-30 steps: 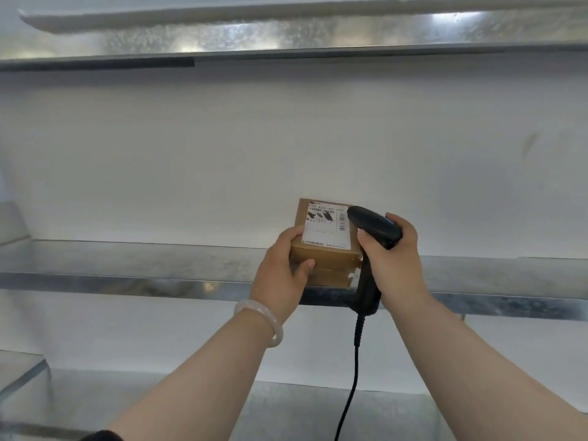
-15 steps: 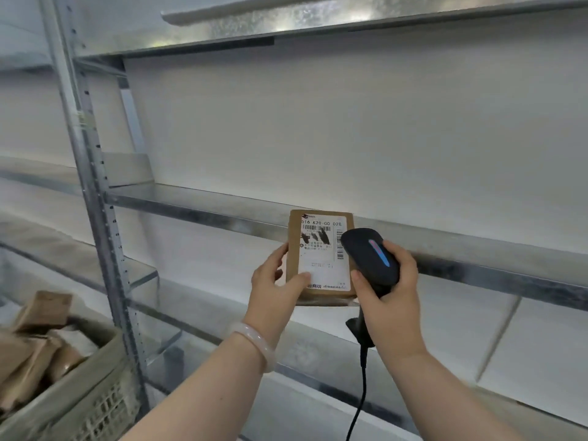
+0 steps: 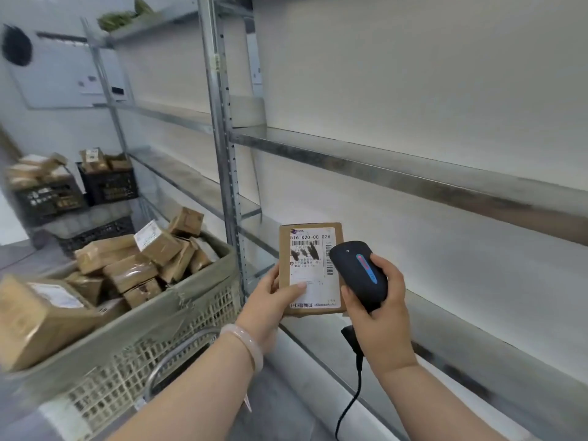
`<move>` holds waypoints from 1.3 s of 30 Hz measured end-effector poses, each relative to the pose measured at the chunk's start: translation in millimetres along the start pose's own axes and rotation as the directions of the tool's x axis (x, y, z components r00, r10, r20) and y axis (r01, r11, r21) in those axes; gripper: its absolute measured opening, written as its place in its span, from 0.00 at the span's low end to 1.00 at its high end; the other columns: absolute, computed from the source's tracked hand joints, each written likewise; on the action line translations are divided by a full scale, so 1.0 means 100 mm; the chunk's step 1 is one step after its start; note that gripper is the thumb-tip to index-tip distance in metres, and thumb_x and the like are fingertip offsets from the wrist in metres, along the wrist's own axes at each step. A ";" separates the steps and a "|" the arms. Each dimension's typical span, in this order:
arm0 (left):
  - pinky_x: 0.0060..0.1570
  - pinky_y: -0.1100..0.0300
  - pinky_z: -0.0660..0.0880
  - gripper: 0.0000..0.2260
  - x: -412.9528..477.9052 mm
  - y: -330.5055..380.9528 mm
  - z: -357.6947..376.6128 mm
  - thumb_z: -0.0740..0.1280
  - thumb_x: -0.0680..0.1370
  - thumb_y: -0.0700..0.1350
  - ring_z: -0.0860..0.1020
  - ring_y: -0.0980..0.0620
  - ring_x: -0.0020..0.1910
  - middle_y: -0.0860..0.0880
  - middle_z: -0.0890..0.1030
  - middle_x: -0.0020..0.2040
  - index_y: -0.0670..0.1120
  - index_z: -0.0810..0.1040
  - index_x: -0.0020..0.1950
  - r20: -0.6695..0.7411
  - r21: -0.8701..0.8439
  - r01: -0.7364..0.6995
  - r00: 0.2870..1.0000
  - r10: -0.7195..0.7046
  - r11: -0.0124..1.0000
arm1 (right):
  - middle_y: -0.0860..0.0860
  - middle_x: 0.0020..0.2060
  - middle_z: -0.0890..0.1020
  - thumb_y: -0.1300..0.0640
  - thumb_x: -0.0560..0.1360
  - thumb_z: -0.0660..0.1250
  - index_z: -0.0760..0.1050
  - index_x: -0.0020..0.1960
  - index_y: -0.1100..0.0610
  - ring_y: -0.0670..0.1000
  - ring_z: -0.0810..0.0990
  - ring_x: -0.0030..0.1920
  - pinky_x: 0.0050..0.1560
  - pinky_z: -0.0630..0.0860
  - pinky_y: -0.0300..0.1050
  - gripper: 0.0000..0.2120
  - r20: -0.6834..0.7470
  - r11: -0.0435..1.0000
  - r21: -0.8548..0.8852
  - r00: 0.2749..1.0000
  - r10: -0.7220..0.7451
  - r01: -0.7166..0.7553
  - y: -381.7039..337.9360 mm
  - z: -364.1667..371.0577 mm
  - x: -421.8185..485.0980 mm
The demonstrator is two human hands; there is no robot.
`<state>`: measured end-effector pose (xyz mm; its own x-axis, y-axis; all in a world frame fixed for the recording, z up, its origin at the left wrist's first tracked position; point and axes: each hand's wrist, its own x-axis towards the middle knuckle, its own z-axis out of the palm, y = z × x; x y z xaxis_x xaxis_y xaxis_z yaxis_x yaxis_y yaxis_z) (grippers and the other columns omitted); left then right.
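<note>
A small brown cardboard parcel (image 3: 313, 237) with a white shipping label faces me. My left hand (image 3: 273, 297) grips it by its lower left edge, thumb lying across the label. My right hand (image 3: 381, 310) holds a black corded barcode scanner (image 3: 358, 272) by its handle, its head just right of the parcel and overlapping the label's right edge. A blue and red strip shows on the scanner's top. Its cable hangs down past my right wrist.
A pale mesh basket (image 3: 178, 316) full of several brown parcels stands at my left on a cart with a metal handle. Black crates (image 3: 108, 186) with more parcels sit further back. Metal shelves (image 3: 397, 167) and an upright post (image 3: 222, 148) run along the white wall.
My view has swung left and down, bringing the basket of parcels into sight. The parcel has come off the shelf level and tilted upright toward me; the scanner's strip now shows lit.
</note>
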<state>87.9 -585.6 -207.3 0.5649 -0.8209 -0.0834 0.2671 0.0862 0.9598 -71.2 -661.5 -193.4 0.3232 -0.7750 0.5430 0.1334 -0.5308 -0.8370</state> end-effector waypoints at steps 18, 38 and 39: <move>0.46 0.64 0.81 0.38 0.01 0.17 -1.96 0.72 0.78 0.38 0.81 0.58 0.55 0.54 0.79 0.61 0.62 0.57 0.79 -0.381 0.099 -0.078 0.918 0.110 0.992 | 0.30 0.49 0.76 0.47 0.73 0.72 0.61 0.59 0.29 0.39 0.78 0.49 0.47 0.76 0.37 0.25 0.476 0.966 -0.251 0.877 0.073 0.057 -0.27 1.81 -0.07; 0.44 0.69 0.75 0.39 0.27 0.05 -2.71 0.71 0.78 0.38 0.76 0.61 0.57 0.51 0.75 0.69 0.62 0.56 0.80 -0.501 0.089 -0.028 0.862 0.069 0.996 | 0.32 0.45 0.76 0.46 0.74 0.71 0.62 0.60 0.35 0.32 0.76 0.47 0.39 0.72 0.25 0.22 0.588 0.949 -0.311 0.794 0.154 0.046 -0.54 2.37 0.04; 0.45 0.68 0.75 0.39 0.28 0.05 -2.72 0.71 0.78 0.39 0.76 0.61 0.58 0.51 0.75 0.69 0.62 0.56 0.80 -0.502 0.087 -0.023 0.863 0.064 0.996 | 0.31 0.45 0.76 0.46 0.74 0.71 0.61 0.60 0.34 0.31 0.75 0.48 0.39 0.72 0.24 0.23 0.593 0.949 -0.312 0.790 0.158 0.044 -0.55 2.37 0.04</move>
<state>317.7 -454.7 -278.1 0.8961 -0.4196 -0.1448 0.1847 0.0559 0.9812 144.8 -554.2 -161.1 0.8316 -0.4926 0.2565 -0.1510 -0.6450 -0.7491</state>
